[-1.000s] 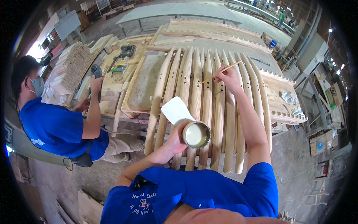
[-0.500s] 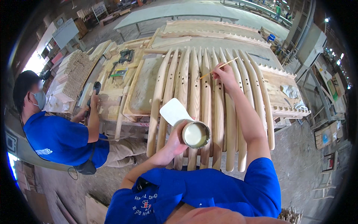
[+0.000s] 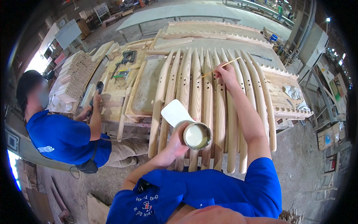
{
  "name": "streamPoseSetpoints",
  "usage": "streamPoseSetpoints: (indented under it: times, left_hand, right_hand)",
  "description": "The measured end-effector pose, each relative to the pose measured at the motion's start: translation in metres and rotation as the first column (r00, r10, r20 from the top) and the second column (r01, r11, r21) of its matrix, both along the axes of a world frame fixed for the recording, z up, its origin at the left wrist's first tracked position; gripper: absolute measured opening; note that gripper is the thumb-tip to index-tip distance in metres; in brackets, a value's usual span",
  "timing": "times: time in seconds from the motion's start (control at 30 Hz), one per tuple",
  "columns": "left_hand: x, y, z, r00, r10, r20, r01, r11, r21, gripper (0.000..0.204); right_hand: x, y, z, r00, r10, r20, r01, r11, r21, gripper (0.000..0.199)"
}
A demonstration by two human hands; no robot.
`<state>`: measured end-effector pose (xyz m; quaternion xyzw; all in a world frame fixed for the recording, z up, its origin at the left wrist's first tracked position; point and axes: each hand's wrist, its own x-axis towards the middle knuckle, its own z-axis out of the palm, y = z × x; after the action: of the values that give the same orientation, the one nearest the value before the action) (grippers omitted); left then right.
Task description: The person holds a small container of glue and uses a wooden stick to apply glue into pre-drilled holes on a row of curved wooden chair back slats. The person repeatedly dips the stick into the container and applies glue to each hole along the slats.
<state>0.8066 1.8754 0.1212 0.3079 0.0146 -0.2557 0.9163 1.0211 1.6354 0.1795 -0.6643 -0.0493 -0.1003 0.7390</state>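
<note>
My left hand [image 3: 177, 142] is closed around a round can [image 3: 208, 143] of creamy white liquid [image 3: 196, 136]. A white flat piece with rounded corners [image 3: 175, 112] juts out beyond the can; whether it is attached or pinched by my hidden fingers, I cannot tell. Farther off, my right hand [image 3: 226, 74] pinches a thin wooden stick [image 3: 213, 71]. Its lower tip points left, at or just above the drilled holes of one long, curved wooden piece [image 3: 196, 99]. Several such pieces lie side by side beneath both hands, each with small dark holes.
At left, a co-worker [image 3: 61, 130] in blue holds a dark power tool [image 3: 99, 87]. Beyond are stacked wood blocks [image 3: 76, 71] and a nail gun [image 3: 128, 56]. Scalloped wooden rails [image 3: 287, 111] and crumpled plastic [image 3: 292, 92] lie to the right.
The view has shifted slightly. My right hand still holds the stick near the same holes, its tip a little closer to the upper ones. The left hand keeps the can.
</note>
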Motion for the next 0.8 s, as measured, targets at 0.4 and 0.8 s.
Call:
streamPoseSetpoints:
  times: [0.4,0.8]
  left_hand:
    - [-0.0047,-0.0011,0.0032,0.999,0.042,0.035,-0.043,0.999,0.033,0.039]
    - [0.0015,-0.0003,-0.0026,0.979,0.148,0.143,-0.171,0.972,0.160,0.035]
  right_hand:
    - [-0.0055,-0.0024,-0.0052,0.998,0.058,0.026,-0.062,0.982,0.180,0.012]
    - [-0.0042,-0.0050,-0.0066,0.999,-0.036,-0.038,0.042,0.983,0.180,0.013]
